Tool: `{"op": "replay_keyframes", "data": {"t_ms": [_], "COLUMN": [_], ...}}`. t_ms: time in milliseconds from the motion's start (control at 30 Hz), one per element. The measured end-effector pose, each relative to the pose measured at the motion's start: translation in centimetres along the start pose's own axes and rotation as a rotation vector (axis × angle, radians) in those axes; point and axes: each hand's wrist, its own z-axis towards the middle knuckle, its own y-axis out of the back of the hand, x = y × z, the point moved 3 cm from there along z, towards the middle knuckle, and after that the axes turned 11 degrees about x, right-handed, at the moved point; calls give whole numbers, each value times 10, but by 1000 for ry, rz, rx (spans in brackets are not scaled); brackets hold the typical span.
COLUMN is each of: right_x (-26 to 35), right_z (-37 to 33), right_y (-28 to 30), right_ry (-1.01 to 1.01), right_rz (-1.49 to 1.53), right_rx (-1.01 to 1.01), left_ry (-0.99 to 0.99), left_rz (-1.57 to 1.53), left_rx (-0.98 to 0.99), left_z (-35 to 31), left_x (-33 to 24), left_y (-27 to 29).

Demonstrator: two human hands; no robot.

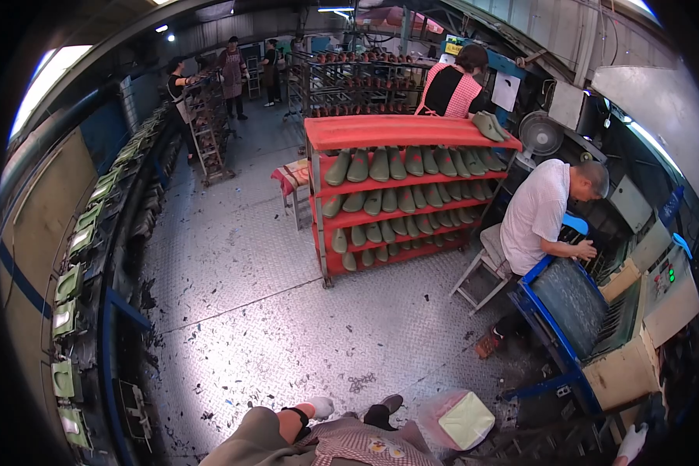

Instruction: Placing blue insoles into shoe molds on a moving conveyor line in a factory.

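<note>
Right hand (633,443) is in a white glove, way down at the lower right corner by the blue-framed machine (555,349). It's too cut off to tell if it's open or closed. That white thing by my knee might be the left hand (319,406), honestly can't tell. The closest loose item is the clear bag with a pale block (464,419), sitting on the steel floor (287,311) between my lap and the machine. I'd say look down at it and get a full grip before lifting.

Gloved right hand (631,443) low at the edge, grip unclear
</note>
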Motion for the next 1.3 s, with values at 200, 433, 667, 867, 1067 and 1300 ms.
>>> {"op": "replay_keyframes", "data": {"t_ms": [200, 433, 667, 867, 1067, 1300], "right_x": [8, 2, 6, 0, 0, 39], "right_z": [-4, -7, -9, 2, -14, -48], "right_y": [2, 4, 5, -3, -2, 14], "right_ry": [41, 38, 4, 63, 120, 43], "right_rz": [-9, -17, -32, -13, 48, 66], "right_rx": [4, -37, -4, -10, -75, -100], "left_ry": [24, -40, -40, -29, -30, 14], "left_rz": [-24, -25, 0, 44, -6, -78], "left_rx": [5, -50, -47, -17, -81, 17], "left_z": [-8, -22, -22, -15, -16, 2], "left_x": [-2, -15, -11, -2, -9, 13], "left_y": [0, 1, -1, 0, 5, 1]}}
